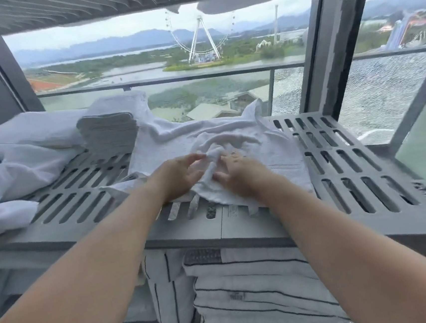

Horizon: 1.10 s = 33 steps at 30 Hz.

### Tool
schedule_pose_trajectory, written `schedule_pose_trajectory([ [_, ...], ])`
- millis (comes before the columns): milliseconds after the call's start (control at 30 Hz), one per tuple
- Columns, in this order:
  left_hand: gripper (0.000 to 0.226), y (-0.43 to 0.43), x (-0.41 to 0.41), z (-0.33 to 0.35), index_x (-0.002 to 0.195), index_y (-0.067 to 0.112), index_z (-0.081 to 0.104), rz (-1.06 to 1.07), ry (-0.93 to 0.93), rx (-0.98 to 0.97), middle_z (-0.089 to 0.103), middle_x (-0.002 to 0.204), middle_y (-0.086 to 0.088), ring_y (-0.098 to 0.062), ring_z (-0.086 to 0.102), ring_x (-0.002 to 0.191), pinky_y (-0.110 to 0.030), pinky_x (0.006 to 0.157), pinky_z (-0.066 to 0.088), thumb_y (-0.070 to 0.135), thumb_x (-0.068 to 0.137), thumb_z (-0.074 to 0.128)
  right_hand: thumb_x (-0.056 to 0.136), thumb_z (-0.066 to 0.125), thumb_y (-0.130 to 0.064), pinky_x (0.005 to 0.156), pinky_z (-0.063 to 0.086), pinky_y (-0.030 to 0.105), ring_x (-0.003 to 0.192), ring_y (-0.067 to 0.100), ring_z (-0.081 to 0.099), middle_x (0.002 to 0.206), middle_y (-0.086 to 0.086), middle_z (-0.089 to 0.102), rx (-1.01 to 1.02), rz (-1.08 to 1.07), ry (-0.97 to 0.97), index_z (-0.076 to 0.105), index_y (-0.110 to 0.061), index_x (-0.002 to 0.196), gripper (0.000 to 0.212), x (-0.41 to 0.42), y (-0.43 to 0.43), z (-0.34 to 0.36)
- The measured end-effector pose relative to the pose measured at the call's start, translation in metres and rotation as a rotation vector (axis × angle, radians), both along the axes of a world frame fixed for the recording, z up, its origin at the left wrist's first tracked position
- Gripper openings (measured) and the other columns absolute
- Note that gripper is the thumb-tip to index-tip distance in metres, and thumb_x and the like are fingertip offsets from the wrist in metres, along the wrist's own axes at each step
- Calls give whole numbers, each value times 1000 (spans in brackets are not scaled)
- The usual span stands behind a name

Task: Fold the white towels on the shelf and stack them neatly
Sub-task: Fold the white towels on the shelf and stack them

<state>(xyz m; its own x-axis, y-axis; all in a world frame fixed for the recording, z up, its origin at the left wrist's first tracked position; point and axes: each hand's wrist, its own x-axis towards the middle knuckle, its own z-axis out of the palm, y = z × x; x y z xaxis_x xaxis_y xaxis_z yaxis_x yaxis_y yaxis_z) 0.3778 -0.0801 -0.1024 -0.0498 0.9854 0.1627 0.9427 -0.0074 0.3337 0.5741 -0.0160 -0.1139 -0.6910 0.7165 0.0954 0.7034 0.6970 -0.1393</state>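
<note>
Bare forearms reach in from six o'clock, and both hands meet on a rumpled white towel spread at the centre of the grey slotted shelf. No brand, label or readable writing shows on anything; a small tag on one lower towel is too blurred to read.

Left hand lies with its fingers curled into a raised fold of terry cloth, pinching it; right hand has fingers spread and bent over the same bunched fold, gripping it from the other side. That towel's near edge hangs a little over the shelf's front lip, and its far corner lifts toward twelve o'clock.

At ten o'clock a neat stack of folded white towels stands on the shelf, touching the spread towel's far left part. At nine o'clock a loose heap of white cloth spills over the left end.

Long rounded slots in rows pierce the matte grey shelf board. Below, at six o'clock, striped folded towels, white with thin dark lines, are piled on a lower level. Beyond the shelf at twelve o'clock, a window and glass railing show a Ferris wheel, water, greenery and hazy hills.
</note>
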Motion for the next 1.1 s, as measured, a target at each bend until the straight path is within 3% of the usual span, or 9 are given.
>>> schedule_pose_trajectory([
  [100,59,-24,-1,-4,144,55,35,-101,-18,22,49,144,-1,-22,50,128,-42,106,42,66,89,50,89,13,-75,123,12,50,153,23,12,166,4,16,-41,-102,8,24,-25,157,84,8,-18,-5],
  [233,69,-55,-2,-6,133,51,52,-156,164,47,51,129,1,-22,52,119,-45,104,43,86,74,43,87,43,-73,114,29,44,142,24,36,156,5,40,-92,-184,124,41,-27,147,76,19,-50,-6],
  [400,40,-87,-10,-7,130,36,61,-156,307,170,53,133,-7,-30,53,119,-46,99,45,52,93,54,88,64,-47,97,44,33,118,22,58,131,2,63,-130,-273,284,62,-27,125,42,49,-89,-2],
  [500,49,-105,-6,-10,141,27,50,-125,342,185,50,136,-10,-33,51,121,-47,96,49,16,94,54,92,56,-17,96,48,33,113,25,62,122,5,69,-11,-396,404,68,-17,120,31,59,-108,-9],
  [567,57,-112,-3,-8,142,25,49,-97,348,169,49,136,-10,-33,50,121,-46,97,49,3,89,49,94,53,-13,90,52,36,105,27,64,111,8,72,121,-499,459,72,-15,113,27,62,-116,-16],
  [700,55,-120,-2,-4,142,26,48,-45,331,211,53,130,-8,-34,60,107,-45,85,54,2,92,46,98,53,-14,83,49,37,98,29,63,97,9,73,381,-581,541,73,-13,104,21,63,-127,-22],
  [800,23,-125,-7,2,115,19,65,34,270,394,63,107,-7,-35,66,84,-41,67,55,17,100,49,100,51,-19,85,45,43,98,29,57,98,6,67,575,-545,657,67,-15,103,16,68,-136,-24],
  [900,20,-130,-9,7,103,17,66,32,212,523,67,101,-6,-34,64,86,-41,70,51,30,100,51,100,49,-23,87,43,43,100,28,54,100,5,62,614,-514,640,64,-17,102,16,78,-137,-24],
  [1100,24,-137,1,4,96,26,68,14,402,177,61,122,-3,-27,56,109,-42,86,45,26,86,46,93,56,-20,81,43,40,90,26,56,93,2,62,556,-386,453,68,-16,95,13,95,-146,-47],
])
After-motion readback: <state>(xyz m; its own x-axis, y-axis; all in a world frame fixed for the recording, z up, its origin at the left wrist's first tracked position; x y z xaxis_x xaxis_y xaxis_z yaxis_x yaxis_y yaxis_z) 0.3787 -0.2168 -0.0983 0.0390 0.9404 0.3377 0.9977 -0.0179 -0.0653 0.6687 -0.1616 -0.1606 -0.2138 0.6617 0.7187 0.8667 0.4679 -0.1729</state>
